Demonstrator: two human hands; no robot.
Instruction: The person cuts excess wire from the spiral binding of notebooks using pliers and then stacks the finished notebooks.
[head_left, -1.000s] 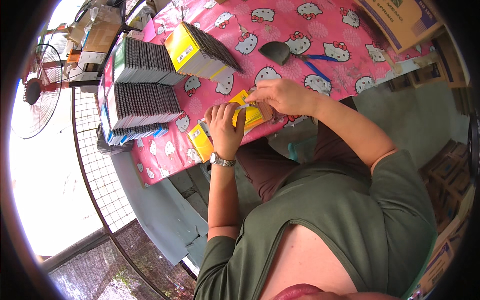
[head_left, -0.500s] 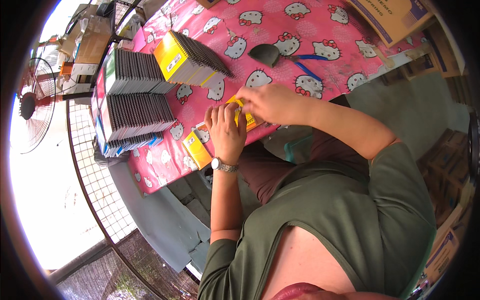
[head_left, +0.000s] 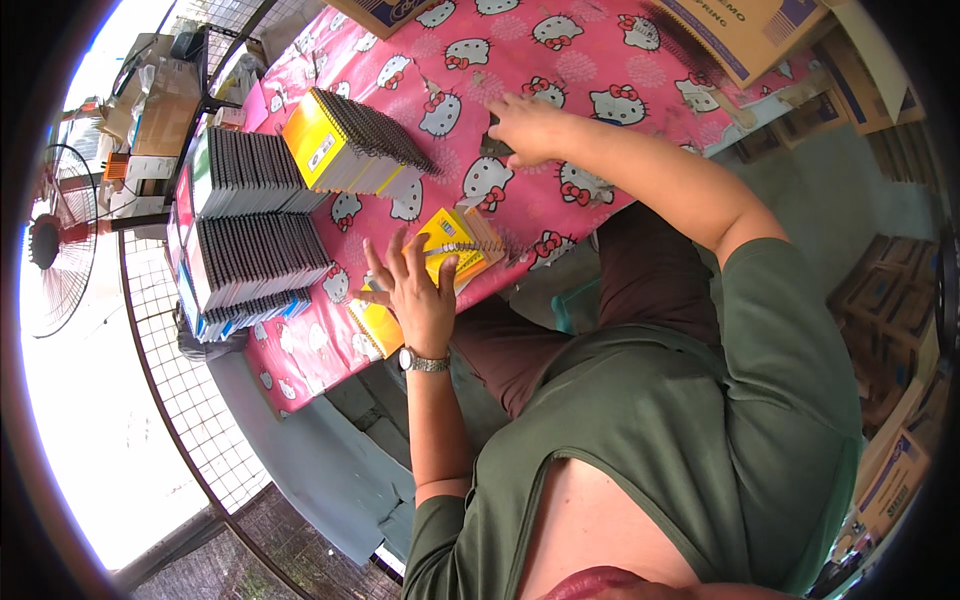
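Note:
My left hand point(head_left: 418, 305), with a watch at the wrist, spreads its fingers beside a yellow spiral notebook point(head_left: 440, 238) at the table's near edge. A loose-looking coil of wire point(head_left: 482, 246) runs across that notebook and sticks out to its right. Another yellow notebook point(head_left: 377, 326) lies partly under the left hand. Farther off, my right hand point(head_left: 532, 130) reaches over a dark grey scoop-shaped piece point(head_left: 493, 146), fingers stretched and apart. The hand and forearm cover most of that piece and of the blue-handled pliers.
A stack of yellow spiral notebooks point(head_left: 345, 145) stands beyond the left hand. Left of it are stacks of black-coiled notebooks point(head_left: 262, 250). A pink patterned cloth point(head_left: 520, 60) covers the table. Cardboard boxes point(head_left: 745, 45) stand at the far right, and a fan point(head_left: 60, 240) at the left.
My right hand has left the yellow notebook and moved away to the dark grey piece and pliers. My left hand has lifted and spread its fingers, uncovering the notebook and its wire.

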